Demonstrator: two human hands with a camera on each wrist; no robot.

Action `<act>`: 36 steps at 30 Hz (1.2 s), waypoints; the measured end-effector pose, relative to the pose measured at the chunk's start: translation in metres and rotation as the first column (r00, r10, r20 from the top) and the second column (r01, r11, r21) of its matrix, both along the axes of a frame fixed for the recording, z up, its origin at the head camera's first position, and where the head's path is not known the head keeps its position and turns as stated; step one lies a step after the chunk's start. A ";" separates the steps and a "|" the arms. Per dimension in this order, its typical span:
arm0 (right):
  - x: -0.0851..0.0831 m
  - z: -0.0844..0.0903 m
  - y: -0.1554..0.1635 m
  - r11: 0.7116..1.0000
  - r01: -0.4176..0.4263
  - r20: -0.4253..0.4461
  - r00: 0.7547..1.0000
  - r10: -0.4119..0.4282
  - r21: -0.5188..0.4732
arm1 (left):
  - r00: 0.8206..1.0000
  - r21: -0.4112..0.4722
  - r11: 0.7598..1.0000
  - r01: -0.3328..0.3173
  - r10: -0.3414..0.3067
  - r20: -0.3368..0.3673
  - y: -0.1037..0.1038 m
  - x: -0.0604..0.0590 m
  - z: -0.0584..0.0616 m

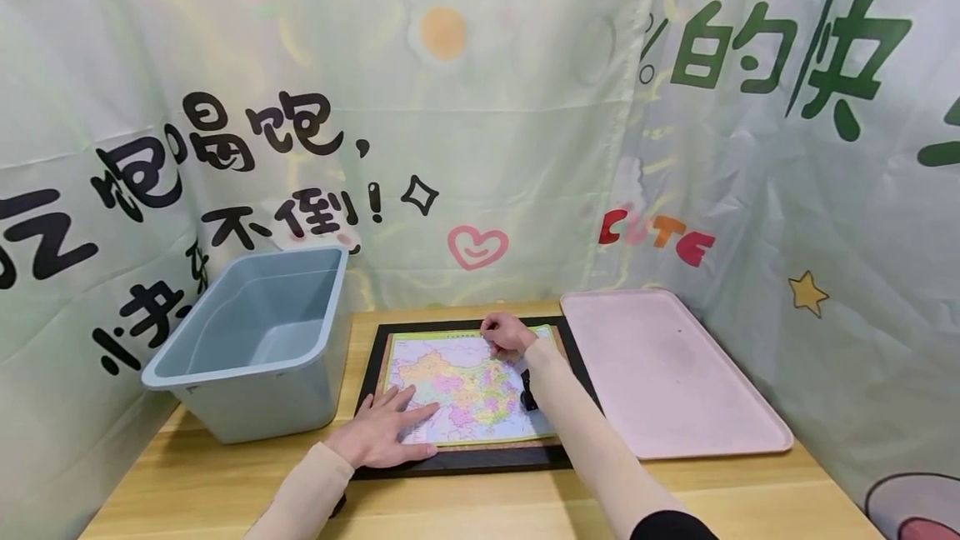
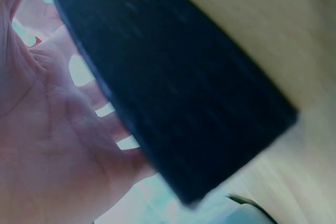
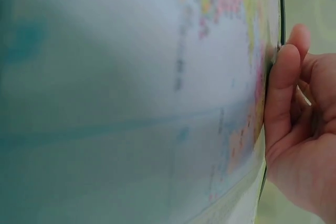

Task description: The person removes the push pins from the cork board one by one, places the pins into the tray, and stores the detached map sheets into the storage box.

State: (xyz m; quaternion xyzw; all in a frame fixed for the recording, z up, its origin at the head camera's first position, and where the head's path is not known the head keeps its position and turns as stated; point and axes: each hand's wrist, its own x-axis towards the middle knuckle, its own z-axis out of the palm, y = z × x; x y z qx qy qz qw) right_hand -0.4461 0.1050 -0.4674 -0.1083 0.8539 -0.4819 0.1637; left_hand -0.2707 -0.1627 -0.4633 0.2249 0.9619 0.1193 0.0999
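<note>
A colourful map sheet (image 1: 450,382) lies on a brown-edged board inside a black frame (image 1: 495,461) on the table. My left hand (image 1: 386,427) rests spread over the map's lower left corner and the frame, fingers straight. In the left wrist view, the frame's dark edge (image 2: 168,87) covers part of the palm (image 2: 52,114). Near the map's top edge, right of centre, is my right hand (image 1: 508,336). Its fingers (image 3: 283,93) are bent and the fingertips meet at the map's surface; whether something small sits between them is hidden.
A deep grey-blue tub (image 1: 315,365) stands left of the frame. To the right lies a shallow pink tray (image 1: 667,382), against the frame's upper right corner. Printed cloth (image 1: 480,148) hangs behind the wooden table (image 1: 465,507) and at its sides.
</note>
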 end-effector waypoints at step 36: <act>0.003 -0.002 -0.001 0.993 0.104 0.020 0.994 -0.103 -0.055 | 1.000 0.009 1.000 0.002 -0.002 0.000 0.000 0.001 -0.001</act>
